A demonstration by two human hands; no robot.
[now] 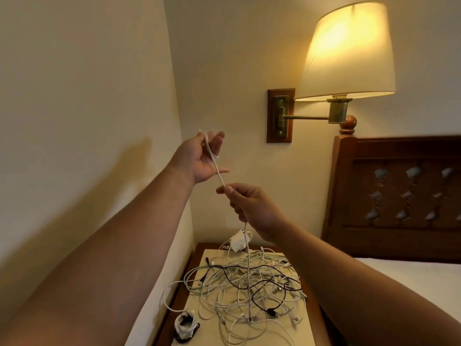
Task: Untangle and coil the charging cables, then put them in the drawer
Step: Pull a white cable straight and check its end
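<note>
Pinching 1 white cable (220,174): L hand (199,158) half-spread, R hand (252,208) curled tight.

The thin white cable (219,174) in my fingers (227,190) looks matt, faintly woven — the tangled white and black cables (249,283), smooth plastic. Polished dark wood rims the cream matt-topped desk (192,302).
</note>
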